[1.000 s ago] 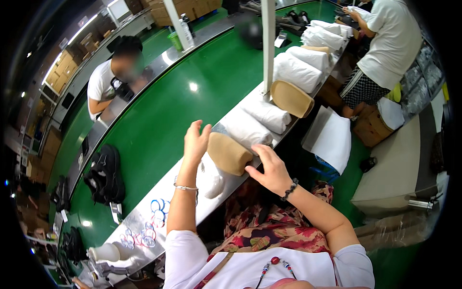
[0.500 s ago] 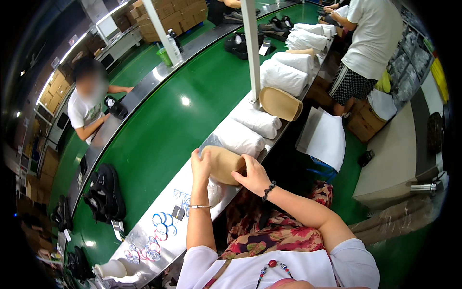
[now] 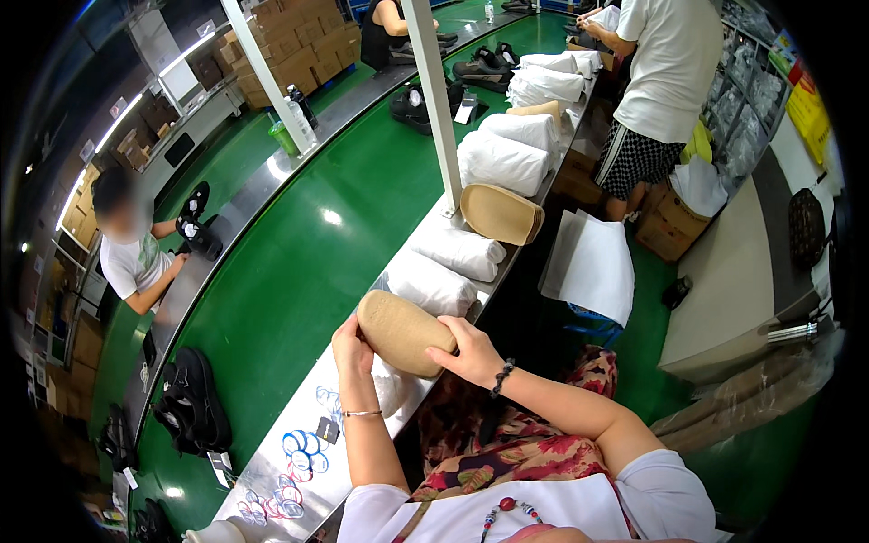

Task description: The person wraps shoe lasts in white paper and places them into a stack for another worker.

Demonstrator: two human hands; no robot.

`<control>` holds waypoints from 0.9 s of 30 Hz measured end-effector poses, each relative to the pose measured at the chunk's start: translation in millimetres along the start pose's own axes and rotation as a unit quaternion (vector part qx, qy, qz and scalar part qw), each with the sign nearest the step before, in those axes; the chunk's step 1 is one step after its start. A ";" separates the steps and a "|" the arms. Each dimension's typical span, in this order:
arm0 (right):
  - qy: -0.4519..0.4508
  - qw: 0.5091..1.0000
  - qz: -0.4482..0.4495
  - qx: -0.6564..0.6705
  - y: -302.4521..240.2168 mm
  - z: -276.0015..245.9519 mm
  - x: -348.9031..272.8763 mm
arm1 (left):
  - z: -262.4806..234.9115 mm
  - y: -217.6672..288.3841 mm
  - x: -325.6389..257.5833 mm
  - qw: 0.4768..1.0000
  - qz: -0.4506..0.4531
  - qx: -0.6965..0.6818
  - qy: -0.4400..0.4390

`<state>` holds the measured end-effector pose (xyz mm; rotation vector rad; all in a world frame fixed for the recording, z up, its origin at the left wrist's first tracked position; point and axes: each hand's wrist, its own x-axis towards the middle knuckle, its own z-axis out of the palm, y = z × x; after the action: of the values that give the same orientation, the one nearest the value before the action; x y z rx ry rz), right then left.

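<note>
A tan moulded-pulp tray (image 3: 405, 332), oval and smooth, is held between my two hands above the metal ledge. Its closed, rounded side faces up. My left hand (image 3: 351, 348) grips the left end, with the fingers partly hidden under it. My right hand (image 3: 471, 351) closes on the right end, thumb on top. Just beyond the tray lie white wrapped bundles (image 3: 432, 288). A crumpled whitish wrapped thing (image 3: 389, 387) sits under my hands, partly covered. Farther along the ledge rests another tan tray (image 3: 501, 215), hollow side up.
A green conveyor (image 3: 299, 281) curves past the ledge, carrying black shoes (image 3: 193, 403). Rubber bands (image 3: 305, 451) and a dark tag (image 3: 328, 430) lie near my left forearm. A white post (image 3: 433, 109) rises from the ledge. White sheets (image 3: 593, 262) cover a stool at right. Co-workers stand nearby.
The tray has tilted in my hands and shows more of its rounded side. My view has shifted slightly. The co-worker across the conveyor now has a black shoe raised.
</note>
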<state>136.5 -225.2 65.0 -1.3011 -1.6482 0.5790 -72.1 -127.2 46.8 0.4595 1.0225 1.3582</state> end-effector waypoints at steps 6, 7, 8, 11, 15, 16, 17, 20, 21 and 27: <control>-0.011 0.999 -0.006 0.038 -2.4 -11.1 -2.1 | 10.5 8.4 -16.3 0.999 0.011 -0.022 -0.024; -0.009 0.999 -0.009 0.037 -3.9 -11.1 -2.6 | 10.4 7.4 -16.4 0.999 0.008 -0.037 -0.025; -0.007 0.999 -0.001 0.033 -3.6 -9.7 -3.4 | 10.7 6.6 -15.4 0.998 0.004 -0.051 -0.025; -0.031 0.998 0.037 0.029 -2.6 -9.4 -4.9 | 15.8 9.9 -20.2 0.998 0.000 -0.063 -0.029; -0.162 0.985 0.050 -0.035 -28.7 -34.0 10.2 | 14.8 23.5 -38.0 0.997 0.024 -0.023 -0.076; -0.193 0.978 0.039 -0.076 -39.6 -46.8 18.3 | 32.5 29.5 -54.7 0.998 0.025 -0.012 -0.062; -0.160 0.985 0.004 -0.060 -49.0 -51.2 26.0 | 42.5 33.2 -67.5 0.997 0.024 -0.002 -0.076; -0.112 0.991 -0.070 -0.009 -69.6 -43.6 48.6 | 57.7 29.8 -98.8 0.995 0.026 0.016 -0.098; -0.123 0.990 -0.073 0.016 -69.6 -39.9 54.8 | 65.3 26.9 -106.2 0.994 0.015 0.018 -0.106; -0.129 0.989 -0.046 0.047 -58.1 -26.2 53.3 | 77.7 17.5 -117.8 0.993 0.069 0.022 -0.093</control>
<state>130.2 -199.4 143.7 -1.1112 -1.8576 0.7860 -6.6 -212.4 139.8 0.6876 0.8802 1.3890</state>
